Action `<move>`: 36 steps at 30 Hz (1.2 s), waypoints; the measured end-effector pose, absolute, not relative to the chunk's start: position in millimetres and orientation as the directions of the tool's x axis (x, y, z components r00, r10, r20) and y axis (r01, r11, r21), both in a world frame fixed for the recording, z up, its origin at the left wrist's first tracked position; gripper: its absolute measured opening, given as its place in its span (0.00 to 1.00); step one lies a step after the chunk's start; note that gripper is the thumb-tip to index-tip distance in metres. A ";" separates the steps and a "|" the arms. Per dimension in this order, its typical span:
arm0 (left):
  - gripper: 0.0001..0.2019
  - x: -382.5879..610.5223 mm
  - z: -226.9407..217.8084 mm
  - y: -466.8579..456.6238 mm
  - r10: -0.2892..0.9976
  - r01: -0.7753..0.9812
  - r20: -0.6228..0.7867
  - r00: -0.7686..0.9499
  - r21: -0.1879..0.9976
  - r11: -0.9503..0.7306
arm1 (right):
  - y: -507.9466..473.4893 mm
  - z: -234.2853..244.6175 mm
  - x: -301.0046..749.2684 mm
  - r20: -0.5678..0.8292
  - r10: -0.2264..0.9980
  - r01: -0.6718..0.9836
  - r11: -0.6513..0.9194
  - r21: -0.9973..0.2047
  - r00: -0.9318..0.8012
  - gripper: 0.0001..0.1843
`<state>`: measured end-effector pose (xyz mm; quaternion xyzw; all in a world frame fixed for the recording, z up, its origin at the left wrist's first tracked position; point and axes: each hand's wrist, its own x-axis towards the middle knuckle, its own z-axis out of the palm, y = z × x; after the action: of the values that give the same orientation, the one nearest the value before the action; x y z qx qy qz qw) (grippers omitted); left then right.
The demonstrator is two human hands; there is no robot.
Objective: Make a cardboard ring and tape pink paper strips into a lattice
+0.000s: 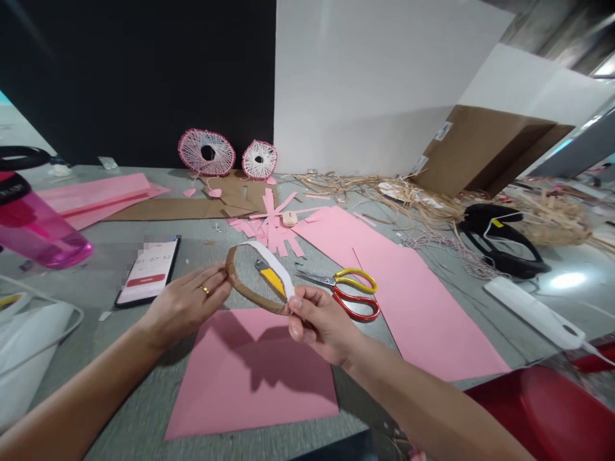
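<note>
Between my hands, above the table, is a thin hoop point(257, 298), brown along its near and left side, with a white strip point(273, 258) along its far and right side. My left hand point(195, 298), a ring on one finger, grips the hoop's left side; its thumb is hidden. At the right end my right hand point(319, 320) pinches the hoop and the white strip together. Beneath lies a pink paper sheet point(254, 390) with the hands' shadow on it. Through the hoop shows a yellow box cutter point(273, 280). Scissors point(353, 288) with yellow and red handles lie just beyond my right hand.
A phone point(148, 272) and a pink bottle point(41, 221) stand left. Pink paper point(408, 294) and a white stick-shaped device point(533, 312) lie right. Pink paper scraps point(273, 224), two string-wound rings point(206, 152) and raffia-like strands point(355, 186) are at the back.
</note>
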<state>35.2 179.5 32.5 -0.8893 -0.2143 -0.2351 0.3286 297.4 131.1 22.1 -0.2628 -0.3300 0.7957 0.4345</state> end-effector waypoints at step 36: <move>0.17 26.9 26.2 180.2 0.294 0.549 0.549 0.783 -0.385 -0.742 | 130.6 30.8 304.0 -0.133 0.855 -0.460 -0.394 -0.796 -0.502 0.20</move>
<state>26.9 180.2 26.2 -0.9036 -0.2334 -0.2329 0.2734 304.0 130.6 30.8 -0.2745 -0.3596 0.7885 0.4167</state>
